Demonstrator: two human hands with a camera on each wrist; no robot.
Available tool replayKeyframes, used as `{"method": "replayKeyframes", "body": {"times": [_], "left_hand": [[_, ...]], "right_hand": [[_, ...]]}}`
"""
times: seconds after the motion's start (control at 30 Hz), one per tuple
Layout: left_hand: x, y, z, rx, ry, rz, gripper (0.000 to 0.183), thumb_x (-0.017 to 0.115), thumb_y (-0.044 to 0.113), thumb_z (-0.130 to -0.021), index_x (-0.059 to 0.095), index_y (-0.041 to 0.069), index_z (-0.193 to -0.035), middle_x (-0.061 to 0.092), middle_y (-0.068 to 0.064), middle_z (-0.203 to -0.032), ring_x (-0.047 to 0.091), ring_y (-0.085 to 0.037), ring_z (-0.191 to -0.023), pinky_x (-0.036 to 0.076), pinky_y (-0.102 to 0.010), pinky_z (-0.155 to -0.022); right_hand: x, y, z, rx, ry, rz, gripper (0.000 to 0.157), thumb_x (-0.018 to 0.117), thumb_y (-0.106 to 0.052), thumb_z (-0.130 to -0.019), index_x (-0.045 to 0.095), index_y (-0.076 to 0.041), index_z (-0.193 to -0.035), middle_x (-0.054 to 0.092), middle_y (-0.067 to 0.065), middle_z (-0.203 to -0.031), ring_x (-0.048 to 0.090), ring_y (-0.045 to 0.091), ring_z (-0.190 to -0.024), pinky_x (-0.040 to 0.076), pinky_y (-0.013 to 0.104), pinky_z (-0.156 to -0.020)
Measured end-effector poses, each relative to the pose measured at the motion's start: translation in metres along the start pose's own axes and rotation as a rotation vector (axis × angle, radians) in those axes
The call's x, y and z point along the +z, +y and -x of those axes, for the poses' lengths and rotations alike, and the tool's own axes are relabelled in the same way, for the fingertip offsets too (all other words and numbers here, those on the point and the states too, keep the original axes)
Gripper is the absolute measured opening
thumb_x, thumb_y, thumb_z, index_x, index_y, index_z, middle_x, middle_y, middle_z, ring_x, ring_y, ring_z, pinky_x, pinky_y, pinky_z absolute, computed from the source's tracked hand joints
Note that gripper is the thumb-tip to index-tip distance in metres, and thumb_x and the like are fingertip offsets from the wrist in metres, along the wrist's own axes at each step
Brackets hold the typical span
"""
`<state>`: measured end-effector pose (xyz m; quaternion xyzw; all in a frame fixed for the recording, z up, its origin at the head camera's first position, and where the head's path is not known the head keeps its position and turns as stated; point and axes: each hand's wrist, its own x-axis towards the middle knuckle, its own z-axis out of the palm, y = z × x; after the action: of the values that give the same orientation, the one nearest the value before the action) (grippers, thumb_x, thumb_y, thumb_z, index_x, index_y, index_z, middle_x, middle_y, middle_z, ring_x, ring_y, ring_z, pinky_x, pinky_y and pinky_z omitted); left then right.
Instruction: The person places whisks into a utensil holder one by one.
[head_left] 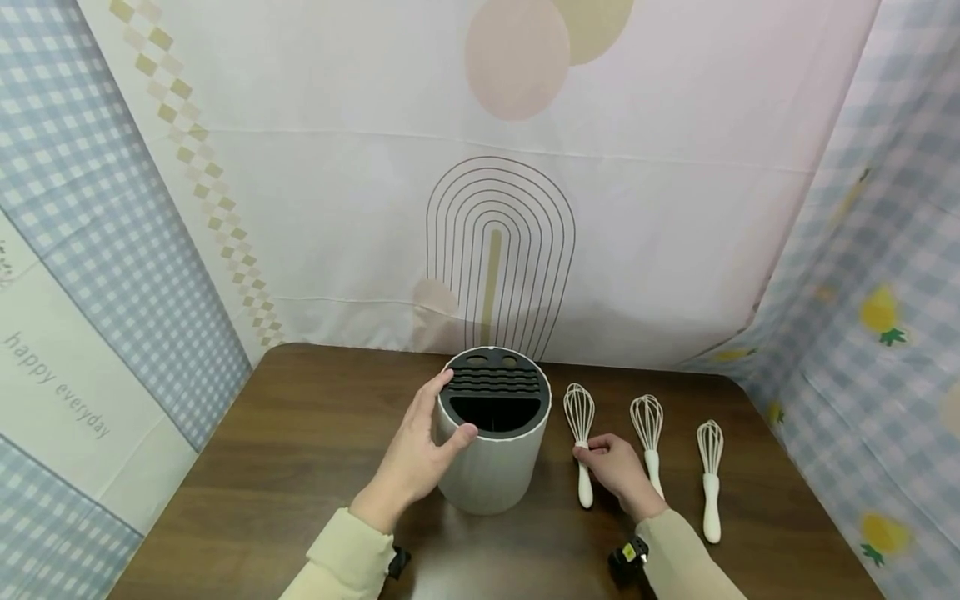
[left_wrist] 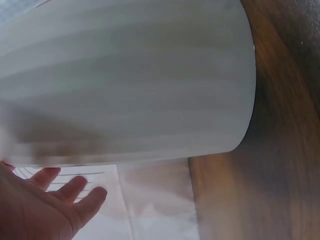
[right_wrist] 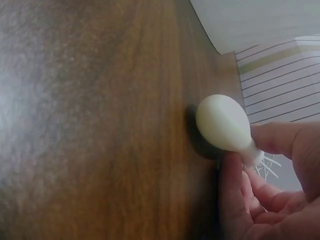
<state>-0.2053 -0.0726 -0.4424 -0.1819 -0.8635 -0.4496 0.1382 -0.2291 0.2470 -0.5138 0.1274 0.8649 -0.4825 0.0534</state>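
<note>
A white, round utensil holder (head_left: 491, 471) with a black slotted lid (head_left: 495, 383) stands upright on the table. My left hand (head_left: 416, 454) rests against its left side near the rim, thumb and fingers spread apart. In the left wrist view, the holder's pale wall (left_wrist: 150, 85) fills the top, with the fingers (left_wrist: 90, 202) of the left hand along its lower edge. With thumb and fingers, my right hand (head_left: 618, 471) pinches a white whisk (head_left: 584, 487) at the top of its handle. The right wrist view shows the rounded handle end (right_wrist: 222, 122) close over the tabletop.
Two more white whisks lie to the right, one (head_left: 648, 425) partly behind the right wrist, the other (head_left: 711, 500) farther out. The brown wooden table (head_left: 315, 433) meets a printed cloth (head_left: 337, 233) at the back. Checked cloths hang at both sides.
</note>
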Motion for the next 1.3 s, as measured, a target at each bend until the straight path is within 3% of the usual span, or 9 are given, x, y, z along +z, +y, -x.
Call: {"method": "replayKeyframes", "body": {"times": [0.17, 0.4, 0.67, 0.87, 1.13, 1.3], "left_hand": [[0.001, 0.002, 0.0, 0.009, 0.013, 0.103, 0.074, 0.061, 0.045, -0.079, 0.02, 0.033, -0.139, 0.019, 0.012, -0.144, 0.034, -0.01, -0.122, 0.037, -0.034, -0.093], [0.0, 0.001, -0.002, 0.069, 0.051, 0.142, 0.072, 0.065, 0.041, -0.078, 0.028, 0.027, -0.138, 0.024, 0.007, -0.143, 0.034, -0.011, -0.122, 0.039, -0.037, -0.09], [-0.003, 0.001, -0.004, 0.16, 0.116, 0.064, 0.071, 0.068, 0.045, -0.073, 0.039, 0.02, -0.133, 0.027, 0.008, -0.142, 0.033, -0.009, -0.124, 0.038, -0.029, -0.091], [-0.003, 0.001, -0.004, 0.178, 0.131, 0.046, 0.071, 0.067, 0.045, -0.073, 0.039, 0.019, -0.133, 0.029, 0.007, -0.141, 0.035, -0.008, -0.122, 0.039, -0.03, -0.091], [0.001, -0.002, -0.004, 0.188, 0.143, 0.017, 0.07, 0.066, 0.046, -0.074, 0.037, 0.021, -0.133, 0.029, 0.006, -0.141, 0.035, -0.009, -0.122, 0.04, -0.033, -0.089], [0.003, -0.005, -0.004, 0.204, 0.159, 0.014, 0.069, 0.065, 0.047, -0.075, 0.037, 0.02, -0.133, 0.029, 0.005, -0.142, 0.035, -0.011, -0.123, 0.041, -0.033, -0.089]], "right_hand": [[0.0, 0.001, -0.001, -0.013, 0.001, 0.018, 0.033, 0.064, -0.029, -0.08, 0.056, -0.002, -0.099, 0.057, 0.008, -0.083, 0.053, 0.018, -0.069, 0.044, 0.03, -0.058], [0.001, 0.003, 0.0, -0.018, -0.006, 0.028, 0.033, 0.063, -0.029, -0.081, 0.056, -0.002, -0.098, 0.056, 0.007, -0.082, 0.052, 0.018, -0.068, 0.043, 0.03, -0.056], [0.001, 0.005, -0.002, -0.006, -0.023, 0.033, 0.034, 0.063, -0.032, -0.082, 0.056, -0.004, -0.1, 0.056, 0.007, -0.083, 0.051, 0.019, -0.068, 0.042, 0.03, -0.057], [-0.001, 0.004, -0.001, -0.005, -0.03, 0.023, 0.032, 0.063, -0.031, -0.082, 0.056, -0.004, -0.098, 0.056, 0.008, -0.083, 0.052, 0.019, -0.07, 0.044, 0.031, -0.059], [-0.005, -0.001, 0.002, 0.004, -0.079, -0.11, 0.034, 0.062, -0.024, -0.083, 0.053, 0.001, -0.104, 0.057, 0.011, -0.091, 0.056, 0.018, -0.077, 0.05, 0.034, -0.063], [-0.009, -0.013, 0.004, -0.035, -0.07, -0.177, 0.036, 0.062, -0.023, -0.083, 0.052, 0.001, -0.108, 0.057, 0.012, -0.094, 0.057, 0.019, -0.078, 0.05, 0.034, -0.064]]}}
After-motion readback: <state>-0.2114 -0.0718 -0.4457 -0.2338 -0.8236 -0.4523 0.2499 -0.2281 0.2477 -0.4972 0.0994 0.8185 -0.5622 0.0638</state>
